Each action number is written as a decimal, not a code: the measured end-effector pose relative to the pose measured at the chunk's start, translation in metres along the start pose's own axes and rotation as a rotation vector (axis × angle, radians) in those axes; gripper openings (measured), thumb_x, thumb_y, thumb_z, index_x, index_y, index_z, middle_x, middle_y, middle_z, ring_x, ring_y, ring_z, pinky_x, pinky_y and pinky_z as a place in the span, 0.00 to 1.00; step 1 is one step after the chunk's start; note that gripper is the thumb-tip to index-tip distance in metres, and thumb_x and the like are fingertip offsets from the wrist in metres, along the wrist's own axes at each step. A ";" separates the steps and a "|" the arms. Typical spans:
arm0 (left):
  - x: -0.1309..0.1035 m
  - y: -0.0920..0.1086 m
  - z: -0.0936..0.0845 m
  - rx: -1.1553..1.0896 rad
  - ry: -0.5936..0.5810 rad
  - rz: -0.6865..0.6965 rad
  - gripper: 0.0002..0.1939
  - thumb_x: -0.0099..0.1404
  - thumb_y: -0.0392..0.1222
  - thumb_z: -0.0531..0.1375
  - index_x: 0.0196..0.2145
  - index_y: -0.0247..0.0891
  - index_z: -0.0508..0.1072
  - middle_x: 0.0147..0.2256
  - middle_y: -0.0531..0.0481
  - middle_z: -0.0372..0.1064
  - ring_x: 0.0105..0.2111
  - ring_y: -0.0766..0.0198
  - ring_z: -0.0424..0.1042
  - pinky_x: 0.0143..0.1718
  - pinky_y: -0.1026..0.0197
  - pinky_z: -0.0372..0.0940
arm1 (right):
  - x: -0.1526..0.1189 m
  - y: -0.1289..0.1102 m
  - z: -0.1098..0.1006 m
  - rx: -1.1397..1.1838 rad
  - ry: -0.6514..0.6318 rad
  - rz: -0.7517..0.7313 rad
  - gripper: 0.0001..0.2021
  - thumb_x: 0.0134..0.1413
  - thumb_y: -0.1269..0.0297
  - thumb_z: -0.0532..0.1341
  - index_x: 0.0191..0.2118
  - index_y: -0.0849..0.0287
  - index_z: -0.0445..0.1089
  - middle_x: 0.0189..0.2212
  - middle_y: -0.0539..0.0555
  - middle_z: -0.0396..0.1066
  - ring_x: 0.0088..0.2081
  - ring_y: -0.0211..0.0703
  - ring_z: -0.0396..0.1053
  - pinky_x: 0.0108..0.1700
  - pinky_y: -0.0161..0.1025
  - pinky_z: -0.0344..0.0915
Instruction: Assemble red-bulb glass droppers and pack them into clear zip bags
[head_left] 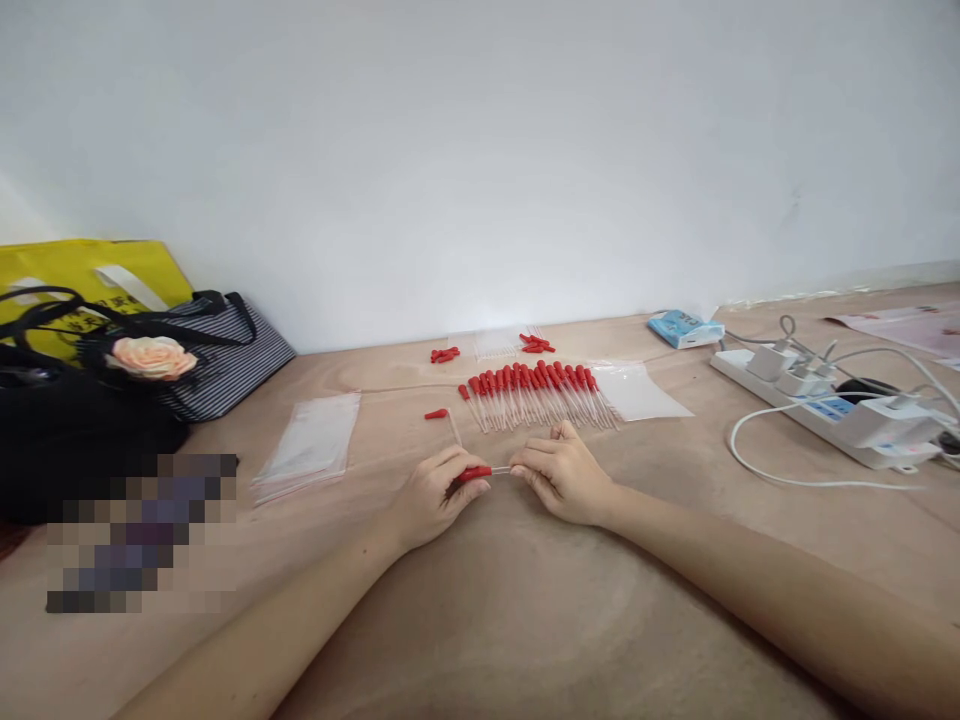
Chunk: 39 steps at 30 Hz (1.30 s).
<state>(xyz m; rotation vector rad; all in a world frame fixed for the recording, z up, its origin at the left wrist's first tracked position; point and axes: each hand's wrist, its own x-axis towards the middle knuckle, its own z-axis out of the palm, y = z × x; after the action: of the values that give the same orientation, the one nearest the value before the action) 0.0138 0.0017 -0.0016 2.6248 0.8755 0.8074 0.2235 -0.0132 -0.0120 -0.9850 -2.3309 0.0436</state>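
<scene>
Pale wall is rising at twelve o'clock behind the counter. The left hand is clamping its grip on a red bulb; the right hand is pinching the clear tube extending from it at three o'clock. From the hands, droppers are lying toward one o'clock, bags at ten, a power strip at two.

Left hand, just below centre of frame: fingers curled over, thumb opposed beneath, pinch closed. Right hand facing it, just apart; fingers bent, pinching. Left forearm bare, slanting in from lower left; right forearm bare, from lower right.
</scene>
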 end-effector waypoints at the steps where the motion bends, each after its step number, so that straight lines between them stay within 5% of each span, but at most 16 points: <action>1: 0.000 -0.001 0.000 -0.002 0.008 -0.005 0.07 0.63 0.41 0.53 0.36 0.36 0.67 0.31 0.49 0.66 0.30 0.66 0.66 0.33 0.64 0.61 | 0.000 0.000 0.000 0.005 0.007 0.000 0.12 0.57 0.68 0.48 0.33 0.60 0.68 0.26 0.50 0.69 0.27 0.34 0.60 0.35 0.38 0.43; 24: -0.001 0.003 0.004 -0.032 0.048 0.029 0.07 0.63 0.38 0.52 0.34 0.36 0.69 0.29 0.49 0.70 0.30 0.65 0.68 0.34 0.63 0.62 | 0.001 -0.001 0.009 0.012 0.025 -0.043 0.13 0.58 0.66 0.48 0.31 0.61 0.69 0.22 0.50 0.67 0.24 0.33 0.57 0.35 0.38 0.44; 31: 0.002 -0.004 0.003 -0.007 0.086 -0.065 0.07 0.62 0.39 0.52 0.36 0.37 0.68 0.31 0.50 0.68 0.32 0.64 0.67 0.35 0.62 0.62 | 0.007 -0.005 -0.003 -0.141 -0.058 -0.012 0.10 0.54 0.65 0.52 0.32 0.58 0.70 0.27 0.52 0.69 0.33 0.39 0.60 0.34 0.39 0.43; 34: 0.002 -0.017 -0.001 0.065 0.211 -0.153 0.12 0.60 0.43 0.54 0.41 0.38 0.65 0.37 0.48 0.67 0.39 0.61 0.66 0.42 0.58 0.61 | 0.011 -0.003 -0.004 -0.131 -0.086 0.065 0.09 0.53 0.66 0.52 0.33 0.58 0.70 0.27 0.52 0.70 0.34 0.41 0.62 0.35 0.39 0.45; 39: 0.001 -0.059 -0.010 0.188 0.419 -0.492 0.15 0.57 0.44 0.56 0.41 0.37 0.64 0.39 0.45 0.67 0.41 0.56 0.66 0.42 0.53 0.61 | 0.042 0.005 0.009 0.019 0.010 0.443 0.13 0.52 0.67 0.52 0.44 0.59 0.63 0.28 0.51 0.72 0.32 0.40 0.66 0.35 0.37 0.51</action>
<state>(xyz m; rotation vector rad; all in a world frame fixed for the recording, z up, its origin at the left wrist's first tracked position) -0.0196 0.0490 -0.0165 2.2453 1.6950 1.1892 0.1988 0.0197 0.0010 -1.4684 -2.0564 0.2353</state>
